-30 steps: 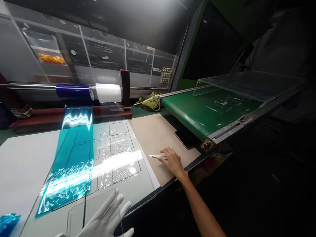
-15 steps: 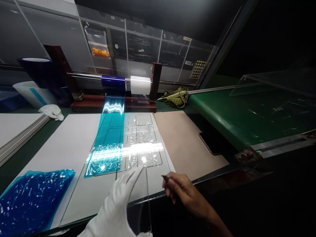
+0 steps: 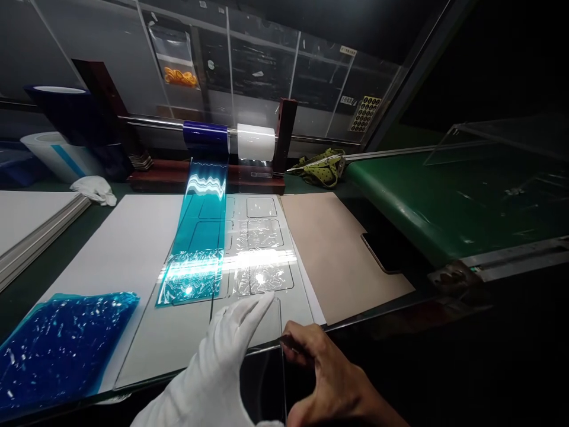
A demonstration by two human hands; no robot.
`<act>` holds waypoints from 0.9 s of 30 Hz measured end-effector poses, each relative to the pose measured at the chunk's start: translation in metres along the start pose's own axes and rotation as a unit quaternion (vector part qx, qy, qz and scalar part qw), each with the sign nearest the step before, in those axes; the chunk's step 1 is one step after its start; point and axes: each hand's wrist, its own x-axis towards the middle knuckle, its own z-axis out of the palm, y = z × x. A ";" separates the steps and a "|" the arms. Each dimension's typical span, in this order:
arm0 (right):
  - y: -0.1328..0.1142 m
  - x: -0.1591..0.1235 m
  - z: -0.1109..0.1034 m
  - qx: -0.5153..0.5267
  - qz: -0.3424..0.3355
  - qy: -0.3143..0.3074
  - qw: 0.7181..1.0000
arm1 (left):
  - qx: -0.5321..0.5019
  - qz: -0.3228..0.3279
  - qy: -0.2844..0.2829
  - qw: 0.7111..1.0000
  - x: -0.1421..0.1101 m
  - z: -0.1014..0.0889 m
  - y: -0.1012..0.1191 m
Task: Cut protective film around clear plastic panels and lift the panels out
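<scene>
My left hand, in a white glove, spans a clear rectangular panel, fingers at its top corner and thumb at its lower end. The panel is held up at the front edge of the bench. My bare right hand pinches a small dark piece, its kind unclear, against the panel's right edge. Beyond my hands a strip of blue film runs down from a blue roll onto a pale sheet with outlined rounded rectangles. Clear film lies beside it on that sheet.
A white roll shares the rod with the blue one. Crumpled blue film lies at the left front. Brown board, a phone and a green conveyor belt are on the right. A white cloth lies at the left.
My right hand has moved left and the dark piece now meets the panel's right edge. The left hand and panel have shifted slightly right in view.
</scene>
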 end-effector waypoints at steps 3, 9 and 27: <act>0.003 0.000 0.001 0.008 -0.028 0.002 1.000 | -0.012 0.015 -0.005 1.000 0.003 -0.001 0.001; 0.016 -0.008 0.010 0.027 0.005 0.033 0.999 | -0.053 0.011 -0.001 0.999 0.011 -0.001 0.013; 0.040 -0.021 0.010 0.030 -0.146 0.277 0.949 | 0.099 -0.033 0.056 0.993 0.028 -0.005 0.020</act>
